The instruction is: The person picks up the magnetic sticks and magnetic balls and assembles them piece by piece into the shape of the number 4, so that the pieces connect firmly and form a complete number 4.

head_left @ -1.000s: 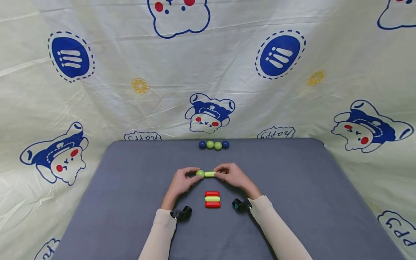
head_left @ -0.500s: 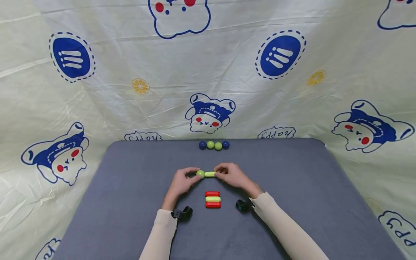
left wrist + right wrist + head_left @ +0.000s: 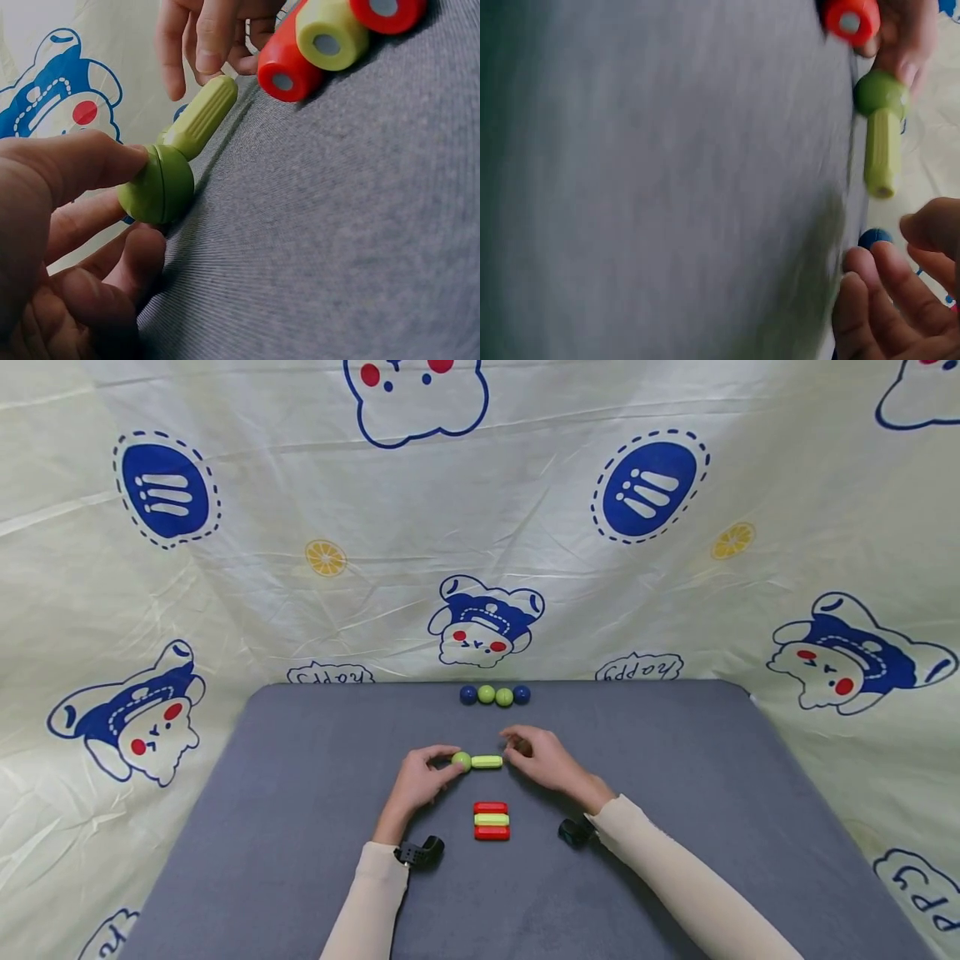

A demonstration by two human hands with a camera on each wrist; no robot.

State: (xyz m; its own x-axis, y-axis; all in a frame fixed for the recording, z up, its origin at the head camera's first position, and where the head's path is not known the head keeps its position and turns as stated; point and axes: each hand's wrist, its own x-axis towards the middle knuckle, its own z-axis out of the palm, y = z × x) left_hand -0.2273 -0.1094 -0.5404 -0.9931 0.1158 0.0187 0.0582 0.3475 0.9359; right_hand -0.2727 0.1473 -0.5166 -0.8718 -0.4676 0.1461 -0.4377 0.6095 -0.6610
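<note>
My left hand (image 3: 417,779) pinches a green magnetic ball (image 3: 169,184) between thumb and fingers, low over the grey table. Joined end-on to the ball, a yellow-green magnetic stick (image 3: 487,762) points right. My right hand (image 3: 546,762) holds nothing; its loosely bent fingers are just off the stick's free end. In the right wrist view, a gap separates the fingertips from that end (image 3: 883,191). Nearer to me lie two red magnetic sticks (image 3: 491,833) with a yellow-green stick (image 3: 491,820) between them, side by side.
Near the table's (image 3: 337,727) far edge is a row of balls: a blue ball (image 3: 468,695), two green balls (image 3: 486,694) and another blue ball (image 3: 522,695). A printed white cloth (image 3: 390,610) hangs behind the table. A black wrist camera (image 3: 422,852) sits on my left wrist.
My right hand has let go of the stick's right end and shifted slightly right and away. The left hand keeps its pinch on the ball, with the stick still joined.
</note>
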